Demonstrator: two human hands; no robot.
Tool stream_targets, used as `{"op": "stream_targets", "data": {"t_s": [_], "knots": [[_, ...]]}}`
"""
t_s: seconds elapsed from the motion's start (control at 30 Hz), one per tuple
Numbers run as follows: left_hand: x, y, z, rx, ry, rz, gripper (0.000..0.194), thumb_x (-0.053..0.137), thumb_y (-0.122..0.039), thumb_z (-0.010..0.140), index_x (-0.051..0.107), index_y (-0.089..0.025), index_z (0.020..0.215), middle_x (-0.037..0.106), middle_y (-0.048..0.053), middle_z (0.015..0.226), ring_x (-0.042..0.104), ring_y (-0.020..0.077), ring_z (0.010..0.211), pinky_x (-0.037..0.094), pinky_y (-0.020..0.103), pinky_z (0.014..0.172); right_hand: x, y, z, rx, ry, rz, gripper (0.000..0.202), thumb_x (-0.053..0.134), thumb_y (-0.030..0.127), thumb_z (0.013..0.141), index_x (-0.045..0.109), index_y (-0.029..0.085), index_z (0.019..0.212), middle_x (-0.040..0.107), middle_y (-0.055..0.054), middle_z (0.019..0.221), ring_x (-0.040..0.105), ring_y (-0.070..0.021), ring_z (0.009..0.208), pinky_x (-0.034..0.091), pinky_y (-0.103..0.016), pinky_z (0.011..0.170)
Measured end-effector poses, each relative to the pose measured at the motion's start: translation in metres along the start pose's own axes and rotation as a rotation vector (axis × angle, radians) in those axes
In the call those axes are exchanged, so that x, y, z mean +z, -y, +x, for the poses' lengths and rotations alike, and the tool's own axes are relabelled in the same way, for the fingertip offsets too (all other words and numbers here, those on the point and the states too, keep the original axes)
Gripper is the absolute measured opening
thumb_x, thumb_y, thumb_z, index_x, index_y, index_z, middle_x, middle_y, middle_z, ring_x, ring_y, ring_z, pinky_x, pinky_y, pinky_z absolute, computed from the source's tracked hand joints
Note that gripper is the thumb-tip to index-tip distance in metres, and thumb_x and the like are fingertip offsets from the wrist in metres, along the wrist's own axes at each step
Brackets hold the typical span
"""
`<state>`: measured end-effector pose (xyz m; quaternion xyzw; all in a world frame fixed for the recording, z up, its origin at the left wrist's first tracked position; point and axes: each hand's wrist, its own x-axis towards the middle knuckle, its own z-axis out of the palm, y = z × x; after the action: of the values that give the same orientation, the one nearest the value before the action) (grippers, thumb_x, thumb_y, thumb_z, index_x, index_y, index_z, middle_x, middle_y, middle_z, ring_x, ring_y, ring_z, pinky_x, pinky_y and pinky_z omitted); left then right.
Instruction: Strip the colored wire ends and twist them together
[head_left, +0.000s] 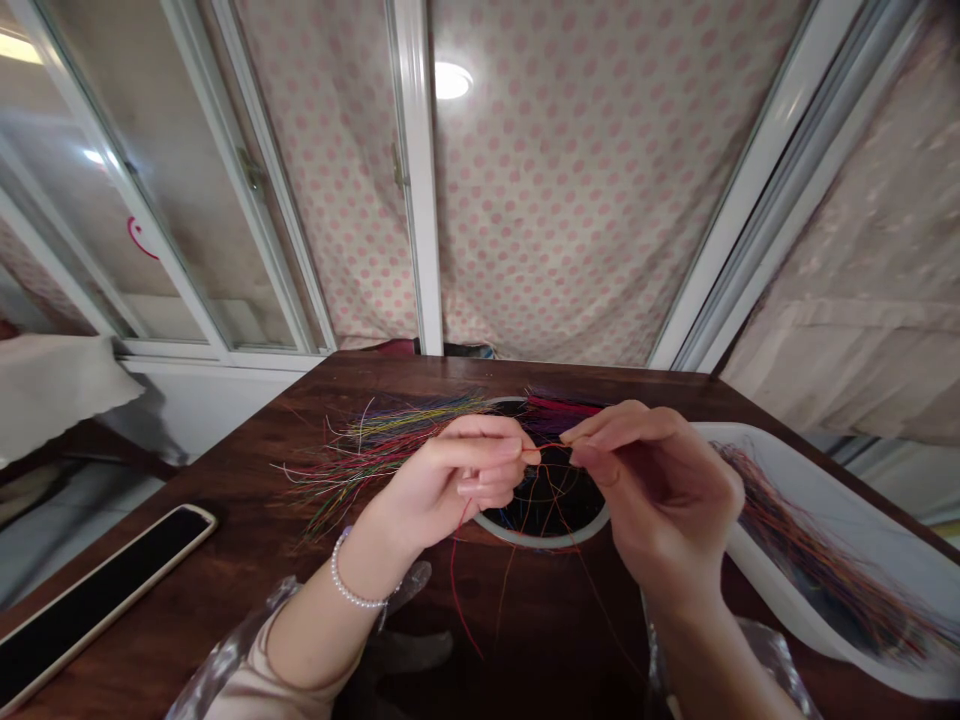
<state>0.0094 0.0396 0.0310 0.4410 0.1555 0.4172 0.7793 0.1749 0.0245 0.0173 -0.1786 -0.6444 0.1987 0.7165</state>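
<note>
My left hand (480, 465), a beaded bracelet at its wrist, is closed, pinching a thin red-orange wire (546, 447) between thumb and forefinger. The same strand runs across to my right hand (652, 480), whose thumb and fingertips are pinched on its other end. Beneath both hands lies a round dark dish with a pale rim (551, 543), and loose thin strands cross over it. A red strand (459, 590) hangs below my left hand toward the table. Whether these are wires or threads is hard to make out at this size.
Bundles of many-coloured strands (352, 455) lie left of the dish, with a red and purple bundle (559, 412) behind it. A white tray (795, 610) holding more strands stands at right. A phone (105, 610) rests on the dark wooden table (247, 480), and sliding windows are behind.
</note>
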Motion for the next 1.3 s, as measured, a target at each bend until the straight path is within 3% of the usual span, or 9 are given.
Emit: {"op": "stream_targets", "data": {"t_s": [0.2,0.3,0.4,0.5,0.6,0.93,1.1,1.2,1.3], "knots": [[0.007,0.011,0.003,0.217,-0.072,0.121,0.015,0.076,-0.025,0.079,0.072,-0.014,0.071,0.028,-0.010,0.046,0.016,-0.0007,0.039,0.015,0.012,0.038,0.007,-0.004,-0.004,0.106,-0.095,0.069,0.020,0.063,0.000,0.084,0.067,0.020,0.083,0.066,0.002,0.076,0.064,-0.0091,0.068,0.056,-0.021,0.065],[0.009,0.018,0.003,0.501,-0.216,0.395,0.011,0.072,-0.022,0.083,0.073,-0.016,0.075,0.038,-0.009,0.045,0.024,0.0006,0.037,0.018,0.013,0.037,0.009,-0.006,-0.005,0.090,-0.152,0.058,0.020,0.064,0.001,0.084,0.066,0.021,0.082,0.066,0.002,0.074,0.064,-0.0105,0.068,0.055,-0.024,0.064],[0.010,0.023,0.002,0.841,-0.356,0.786,0.009,0.068,-0.011,0.084,0.073,-0.017,0.080,0.057,-0.005,0.054,0.041,0.0031,0.040,0.031,0.016,0.039,0.010,-0.004,-0.006,0.072,-0.167,0.045,0.020,0.064,0.001,0.084,0.067,0.021,0.083,0.067,0.002,0.075,0.065,-0.0108,0.070,0.055,-0.024,0.065],[0.007,0.025,0.000,1.181,-0.384,1.143,0.016,0.068,-0.003,0.083,0.073,-0.016,0.089,0.067,-0.002,0.064,0.056,0.0068,0.050,0.045,0.019,0.048,0.010,-0.002,-0.007,0.070,-0.157,0.043,0.021,0.064,0.000,0.084,0.067,0.021,0.084,0.067,0.002,0.077,0.065,-0.0107,0.071,0.056,-0.024,0.067],[0.005,0.025,-0.001,1.332,-0.360,1.328,0.021,0.067,0.002,0.082,0.071,-0.013,0.095,0.072,0.002,0.073,0.062,0.0090,0.058,0.052,0.021,0.056,0.010,0.000,-0.007,0.071,-0.145,0.033,0.021,0.063,0.000,0.085,0.067,0.021,0.083,0.066,0.002,0.075,0.065,-0.0116,0.072,0.056,-0.026,0.068],[0.010,0.021,-0.006,1.331,-0.428,1.543,0.019,0.063,0.001,0.081,0.069,-0.012,0.094,0.074,0.004,0.075,0.068,0.0104,0.063,0.058,0.020,0.061,0.010,-0.001,-0.007,0.078,-0.119,-0.026,0.020,0.064,0.001,0.084,0.066,0.021,0.082,0.067,0.001,0.074,0.065,-0.0114,0.070,0.056,-0.023,0.066],[0.009,0.019,-0.007,1.275,-0.419,1.537,0.017,0.063,0.000,0.081,0.070,-0.011,0.091,0.073,0.003,0.071,0.066,0.0091,0.059,0.056,0.018,0.059,0.008,-0.002,-0.006,0.078,-0.120,-0.060,0.019,0.066,0.002,0.083,0.067,0.021,0.082,0.067,0.001,0.074,0.066,-0.0114,0.070,0.056,-0.023,0.065],[0.013,0.016,-0.008,1.144,-0.402,1.403,0.011,0.062,-0.003,0.082,0.070,-0.011,0.083,0.069,0.001,0.061,0.061,0.0080,0.051,0.053,0.017,0.052,0.007,-0.002,-0.004,0.069,-0.119,-0.088,0.017,0.066,0.004,0.083,0.067,0.020,0.082,0.068,0.001,0.074,0.067,-0.0131,0.070,0.058,-0.025,0.065],[0.016,0.010,-0.011,0.849,-0.357,1.158,0.012,0.062,-0.010,0.084,0.068,-0.013,0.074,0.069,0.002,0.059,0.062,0.0090,0.048,0.052,0.016,0.048,0.006,-0.002,-0.003,0.052,-0.115,-0.094,0.016,0.066,0.005,0.083,0.066,0.021,0.080,0.069,0.000,0.074,0.068,-0.0147,0.072,0.058,-0.027,0.065]]}}
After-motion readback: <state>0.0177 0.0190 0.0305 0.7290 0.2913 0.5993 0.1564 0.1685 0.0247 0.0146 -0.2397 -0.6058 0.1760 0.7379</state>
